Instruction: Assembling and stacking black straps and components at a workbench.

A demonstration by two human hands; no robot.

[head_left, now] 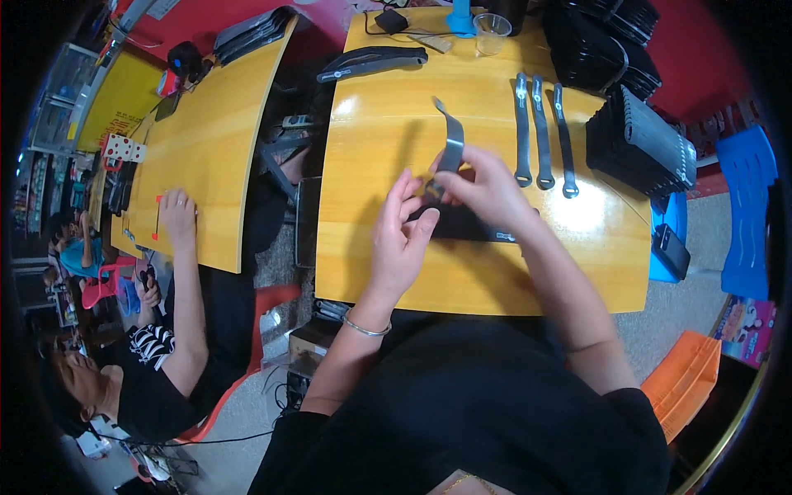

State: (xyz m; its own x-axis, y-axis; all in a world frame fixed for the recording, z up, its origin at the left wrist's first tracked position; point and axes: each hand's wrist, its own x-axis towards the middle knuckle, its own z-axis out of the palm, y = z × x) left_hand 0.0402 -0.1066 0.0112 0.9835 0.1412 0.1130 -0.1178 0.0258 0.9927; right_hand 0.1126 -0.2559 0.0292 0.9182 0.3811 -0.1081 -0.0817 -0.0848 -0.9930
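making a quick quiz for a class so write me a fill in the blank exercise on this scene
1. The person's right hand holds a grey ____ with one end pointing up.
2. To the right of the hands, ____ straps lie side by side.
3. A metal bracelet circles the person's ____ wrist.
4. The crate at lower right is ____.

Missing words: strap; three; left; orange

The person wore a black top (470,396) at six o'clock, with a short left sleeve (285,435) at seven and a short right sleeve (634,414) at four. A thin gold chain (474,481) lay between five and six, at the neck opening. A slim, rounded silver bangle (368,329) circled the left wrist toward seven. The left hand (398,235) and right hand (487,188) were bare.
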